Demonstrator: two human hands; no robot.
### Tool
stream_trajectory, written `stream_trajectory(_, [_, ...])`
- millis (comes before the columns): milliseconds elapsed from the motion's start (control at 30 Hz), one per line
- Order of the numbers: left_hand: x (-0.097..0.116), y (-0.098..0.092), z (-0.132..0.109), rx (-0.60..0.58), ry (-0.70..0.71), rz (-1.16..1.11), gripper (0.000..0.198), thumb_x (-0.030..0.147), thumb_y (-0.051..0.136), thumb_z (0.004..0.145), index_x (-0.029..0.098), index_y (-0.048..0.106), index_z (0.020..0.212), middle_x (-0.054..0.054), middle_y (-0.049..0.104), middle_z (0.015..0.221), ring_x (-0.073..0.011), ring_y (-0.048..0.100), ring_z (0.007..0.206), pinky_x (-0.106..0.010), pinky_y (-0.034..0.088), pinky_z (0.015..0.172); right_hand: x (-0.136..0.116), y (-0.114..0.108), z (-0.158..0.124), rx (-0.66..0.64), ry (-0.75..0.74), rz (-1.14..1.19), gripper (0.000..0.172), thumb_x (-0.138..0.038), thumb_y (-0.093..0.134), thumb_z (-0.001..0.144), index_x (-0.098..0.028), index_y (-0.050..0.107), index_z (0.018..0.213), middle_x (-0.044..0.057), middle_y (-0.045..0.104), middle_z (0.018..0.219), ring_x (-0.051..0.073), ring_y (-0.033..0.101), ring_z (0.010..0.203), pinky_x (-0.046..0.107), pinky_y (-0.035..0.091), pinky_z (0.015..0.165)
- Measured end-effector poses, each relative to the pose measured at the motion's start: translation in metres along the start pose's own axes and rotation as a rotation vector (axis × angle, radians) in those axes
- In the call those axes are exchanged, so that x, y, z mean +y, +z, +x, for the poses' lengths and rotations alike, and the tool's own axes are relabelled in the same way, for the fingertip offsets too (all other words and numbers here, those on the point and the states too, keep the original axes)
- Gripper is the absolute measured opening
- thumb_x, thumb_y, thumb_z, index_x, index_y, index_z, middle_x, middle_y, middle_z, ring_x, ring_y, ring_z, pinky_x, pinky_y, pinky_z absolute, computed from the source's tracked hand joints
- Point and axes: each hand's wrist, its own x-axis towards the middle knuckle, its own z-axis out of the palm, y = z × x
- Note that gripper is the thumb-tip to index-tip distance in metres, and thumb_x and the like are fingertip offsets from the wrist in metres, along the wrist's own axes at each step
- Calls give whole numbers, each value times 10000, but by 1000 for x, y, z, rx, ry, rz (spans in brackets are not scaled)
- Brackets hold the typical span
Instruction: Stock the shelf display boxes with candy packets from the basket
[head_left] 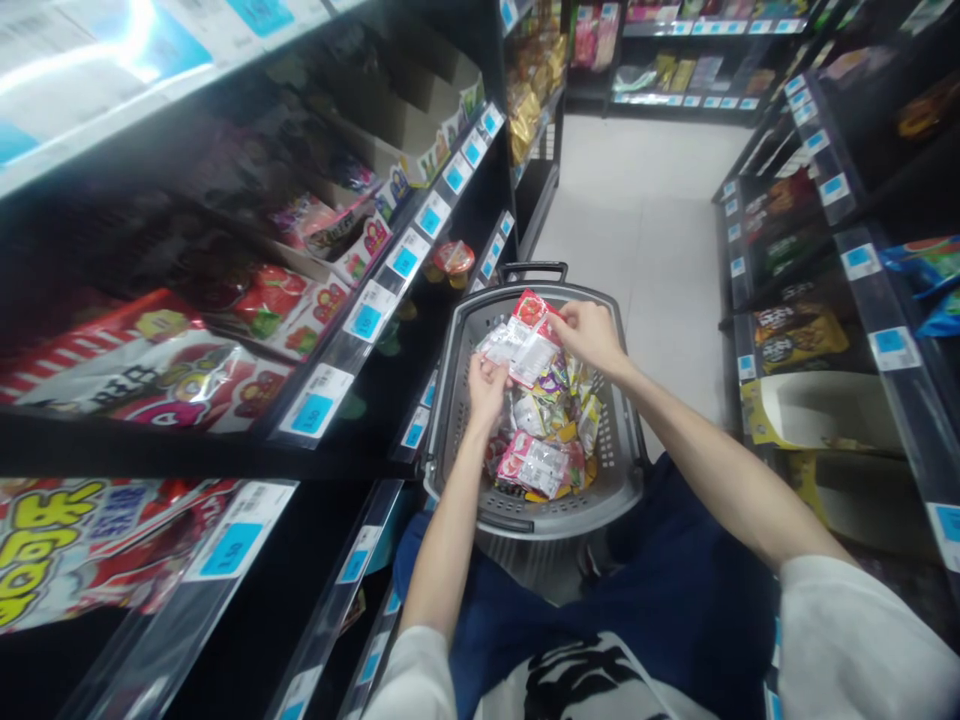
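A grey shopping basket [626, 400] with perforated walls stands in front of my legs, with small candy packets inside. Over its far part, my right hand [594, 335] pinches the upper right edge of a red and silver candy packet [532, 355]. My left hand [489, 388] has its fingers closed at the lower left of the packets, by a silver-white packet [496, 343] that overlaps the red one. Lower in the basket lie a pink and white packet [534, 462] and several yellow and purple ones [555, 380].
Shelves with bagged snacks [172, 360] and blue-and-white price tags [311, 412] run close along my left. Another shelf with snack bags [799, 335] and an open yellow carton [817, 410] is on the right. Pale floor [626, 200] leads between them to a far shelf [690, 65].
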Motion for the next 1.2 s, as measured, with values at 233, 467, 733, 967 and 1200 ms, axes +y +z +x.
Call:
stream_trajectory(233, [0, 0, 0, 3, -12, 12, 610, 564, 854, 686, 221, 466, 1008, 28, 659, 832, -50, 520, 493, -192, 403, 500, 0, -1, -1, -25, 2, -17, 345, -455, 578, 932, -194, 711, 749, 55, 647, 660, 167, 550, 625, 319, 331, 626])
stream_trajectory(467, [0, 5, -4, -11, -28, 41, 546, 515, 832, 723, 212, 480, 1010, 6, 670, 868, -52, 523, 507, -192, 409, 507, 0, -5, -1, -38, 19, -104, 325, -439, 582, 930, -191, 749, 801, 69, 684, 717, 191, 586, 689, 312, 334, 639])
stream_trajectory(733, [0, 5, -5, -29, -41, 72, 520, 492, 825, 732, 213, 465, 982, 0, 668, 882, -49, 511, 504, -194, 410, 500, 2, -9, 0, -64, 12, -128, 326, -432, 573, 940, -206, 797, 873, 77, 742, 778, 222, 645, 760, 307, 358, 642])
stream_trajectory(967, [-4, 8, -7, -98, -63, 83, 564, 540, 851, 692, 213, 467, 943, 22, 650, 802, -51, 512, 498, -188, 407, 481, 19, -12, 13, -54, 15, -79, 339, -444, 600, 907, -185, 818, 893, 91, 735, 758, 200, 628, 716, 308, 393, 665])
stream_trajectory(1200, [-9, 5, -5, -65, -76, 91, 575, 527, 853, 693, 211, 472, 986, 1, 682, 874, -44, 514, 482, -189, 413, 471, 22, -4, 14, -46, 4, -23, 422, -488, 538, 929, -175, 768, 763, 63, 659, 641, 191, 580, 666, 301, 365, 646])
